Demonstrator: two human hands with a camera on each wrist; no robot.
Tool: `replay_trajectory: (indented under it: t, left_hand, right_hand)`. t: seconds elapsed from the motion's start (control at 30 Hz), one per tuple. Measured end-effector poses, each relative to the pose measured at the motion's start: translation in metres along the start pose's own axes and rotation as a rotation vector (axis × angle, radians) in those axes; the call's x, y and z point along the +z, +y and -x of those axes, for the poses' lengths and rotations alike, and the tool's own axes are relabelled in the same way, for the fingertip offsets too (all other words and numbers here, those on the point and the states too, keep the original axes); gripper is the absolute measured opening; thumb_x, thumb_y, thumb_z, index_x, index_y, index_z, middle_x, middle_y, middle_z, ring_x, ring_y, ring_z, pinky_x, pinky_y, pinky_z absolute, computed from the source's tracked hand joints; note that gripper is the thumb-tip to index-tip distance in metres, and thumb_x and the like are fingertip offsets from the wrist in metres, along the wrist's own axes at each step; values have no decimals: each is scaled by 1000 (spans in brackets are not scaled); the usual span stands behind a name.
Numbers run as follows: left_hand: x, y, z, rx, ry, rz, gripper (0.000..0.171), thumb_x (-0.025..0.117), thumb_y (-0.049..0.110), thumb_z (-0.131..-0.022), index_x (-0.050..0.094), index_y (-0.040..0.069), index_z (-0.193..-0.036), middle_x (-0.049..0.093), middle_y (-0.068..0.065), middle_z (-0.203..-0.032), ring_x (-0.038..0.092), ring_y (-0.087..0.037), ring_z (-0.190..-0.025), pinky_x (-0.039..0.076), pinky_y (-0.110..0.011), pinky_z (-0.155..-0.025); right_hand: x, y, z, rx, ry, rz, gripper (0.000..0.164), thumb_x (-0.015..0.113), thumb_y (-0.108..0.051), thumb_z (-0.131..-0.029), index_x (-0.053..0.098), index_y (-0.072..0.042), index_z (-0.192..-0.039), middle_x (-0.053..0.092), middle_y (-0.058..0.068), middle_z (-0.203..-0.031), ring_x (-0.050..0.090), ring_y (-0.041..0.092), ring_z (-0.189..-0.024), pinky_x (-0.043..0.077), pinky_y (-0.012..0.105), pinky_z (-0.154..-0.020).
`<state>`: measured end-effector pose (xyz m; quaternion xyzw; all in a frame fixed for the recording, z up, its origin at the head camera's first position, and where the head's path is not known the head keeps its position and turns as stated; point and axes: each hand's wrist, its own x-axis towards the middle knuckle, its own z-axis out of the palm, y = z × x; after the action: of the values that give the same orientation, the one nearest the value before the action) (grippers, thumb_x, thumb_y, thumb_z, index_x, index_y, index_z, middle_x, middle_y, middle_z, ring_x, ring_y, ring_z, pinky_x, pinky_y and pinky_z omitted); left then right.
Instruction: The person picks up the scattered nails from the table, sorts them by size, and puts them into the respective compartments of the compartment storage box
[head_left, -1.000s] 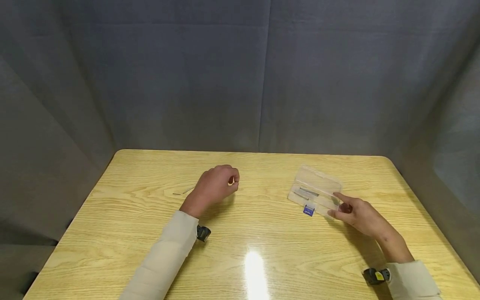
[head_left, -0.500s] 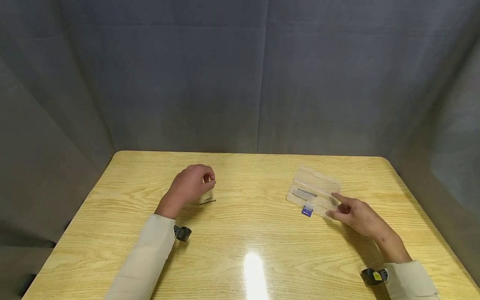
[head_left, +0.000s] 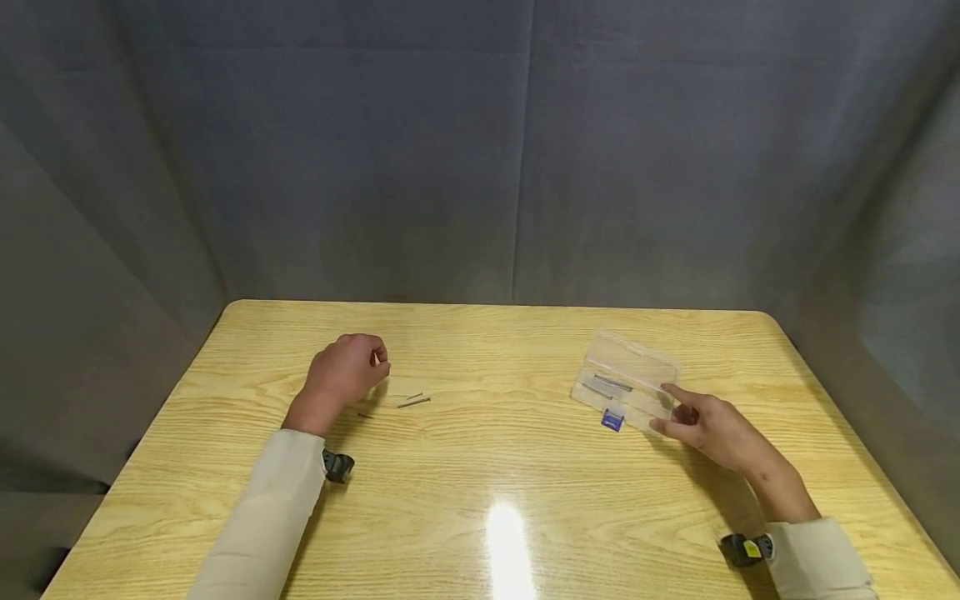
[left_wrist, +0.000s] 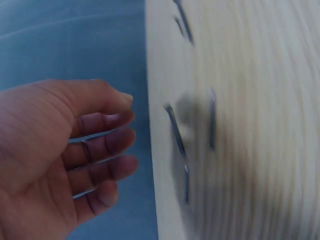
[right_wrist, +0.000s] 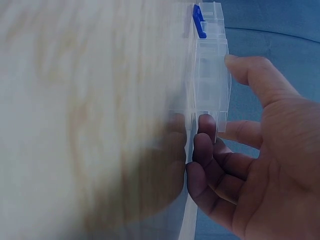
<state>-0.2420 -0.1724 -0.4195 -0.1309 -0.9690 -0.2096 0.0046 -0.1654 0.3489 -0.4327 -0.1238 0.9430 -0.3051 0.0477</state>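
My left hand (head_left: pixel 347 369) hovers over the left part of the table, thumb and fingers loosely bent with nothing between them. Below it in the left wrist view lie several metal nails; a thicker nail (left_wrist: pixel 175 131) has a thin short nail (left_wrist: pixel 187 184) at its end. Just right of the hand in the head view, a long nail (head_left: pixel 414 402) lies beside a shorter one. My right hand (head_left: pixel 712 427) grips the right end of a clear plastic box (right_wrist: pixel 212 75), thumb on its upper edge and fingers at the end wall. Its lid stands open, and a few long nails (head_left: pixel 613 383) lie inside.
A blue latch (head_left: pixel 612 419) sticks out from the box's front edge. The wooden table (head_left: pixel 480 467) has rounded far corners. Behind it hangs a grey curtain (head_left: pixel 375 167), with more curtain along both sides.
My left hand has moved left across the table, and nails it had covered now show to its right. My right hand has stayed at the box.
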Motion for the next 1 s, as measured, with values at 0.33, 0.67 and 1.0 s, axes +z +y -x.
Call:
replay_trajectory:
  t: [0.33,0.67,1.0]
  left_hand:
    - [5,-17,-1,-21,-13,-89,10,70,16,-98,74,6,-101,69,-11,-99,61,-23,-74,51,-45,-66]
    - [6,-20,0,-23,-40,-150,8,70,16,-97,74,9,-95,70,-10,-100,63,-24,-80,52,-45,-69]
    - [8,-21,2,-2,-47,-124,14,63,8,-97,67,12,-84,64,-2,-81,54,-20,-66,45,-40,-60]
  right_hand:
    - [1,2,-1,-12,2,4,74,73,-30,-98,40,12,-150,53,1,-82,47,15,-71,40,31,-64]
    - [1,1,-1,1,8,8,74,73,-29,-98,41,12,-150,53,2,-83,48,16,-72,40,31,-64]
    - [1,1,-1,-1,9,13,74,73,-29,-98,41,12,-150,53,2,-83,48,16,-73,40,31,-65]
